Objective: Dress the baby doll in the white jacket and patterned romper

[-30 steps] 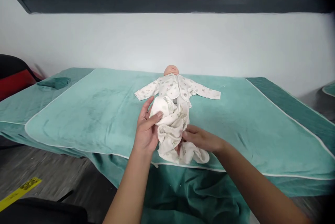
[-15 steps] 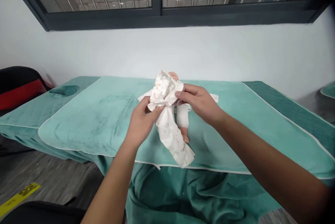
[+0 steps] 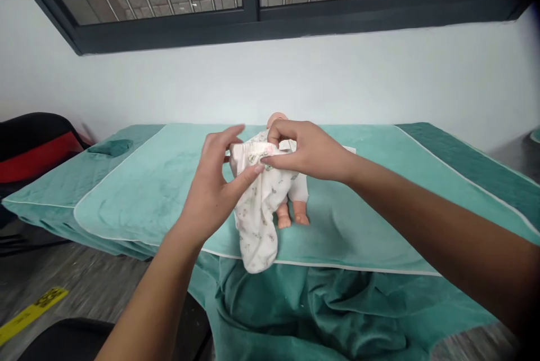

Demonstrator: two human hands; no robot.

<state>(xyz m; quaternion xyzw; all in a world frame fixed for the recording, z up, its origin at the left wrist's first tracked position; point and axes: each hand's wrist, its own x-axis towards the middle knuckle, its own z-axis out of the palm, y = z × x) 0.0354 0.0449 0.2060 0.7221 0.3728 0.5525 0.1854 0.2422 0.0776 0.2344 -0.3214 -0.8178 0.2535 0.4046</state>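
A pair of white printed baby pants (image 3: 257, 209) hangs in front of a doll, with the gathered waistband at the top and a leg dangling towards the bed's front edge. My right hand (image 3: 310, 150) pinches the waistband between thumb and fingers. At the waistband's left side, my left hand (image 3: 215, 181) has its thumb across the front of the cloth; one finger is lifted and others are partly behind the fabric. The doll (image 3: 300, 212) lies on its back in white clothing. Its bare feet and the top of its head show, while the pants and my hands cover most of its body.
A light green padded cover (image 3: 147, 192) lies over the bed, and darker green fabric (image 3: 295, 305) drapes down its front. Behind stands a white wall with a dark-framed window (image 3: 253, 18). A black and red chair (image 3: 37, 153) is at the left.
The pants have turned and shifted left, their leg now hanging lower left. Both doll feet are uncovered. My left index finger has lifted, and my right hand has moved slightly left along the waistband.
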